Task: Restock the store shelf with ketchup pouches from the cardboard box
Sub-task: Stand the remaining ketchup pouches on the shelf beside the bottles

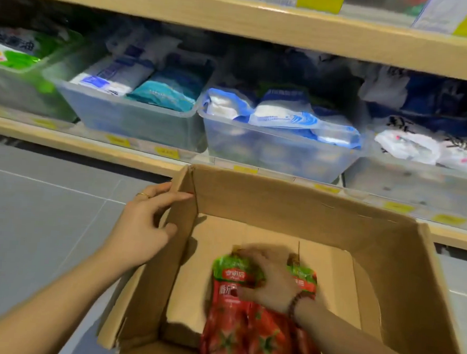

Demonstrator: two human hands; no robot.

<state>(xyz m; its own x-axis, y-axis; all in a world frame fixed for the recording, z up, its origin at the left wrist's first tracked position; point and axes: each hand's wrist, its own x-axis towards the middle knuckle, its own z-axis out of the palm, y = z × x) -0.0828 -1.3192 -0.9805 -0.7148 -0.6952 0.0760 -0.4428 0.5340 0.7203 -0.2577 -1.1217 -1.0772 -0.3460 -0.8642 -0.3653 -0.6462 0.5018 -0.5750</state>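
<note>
The right hand [268, 278], a dark beaded bracelet [296, 303] at its wrist, reaches down into the open brown cardboard box [293, 208] and lies over the tops of the red-and-green ketchup pouches [233, 315] printed with tomatoes; its fingers curl onto the nearest pouch, though motion blur hides whether the grasp is fully closed. The left hand [146, 223], with a thin gold ring [142, 195] on one finger, clasps the top edge of the box's left wall, fingers hooked over the rim and thumb pressed against the outer side. The pouches lie flat in a small bunch on the box floor, toward the near side, spouts pointing away from the person; the rest of the box floor is bare cardboard.

The box sits on a grey tiled floor [44, 219], just in front of a light wooden store shelf [91, 142] with yellow price tags [166, 152] along its front edge. On that shelf stand clear plastic bins [270, 151] side by side, filled with soft packets in blue, white, teal and green. A second wooden shelf board [238, 19] runs above, carrying larger yellow price labels.
</note>
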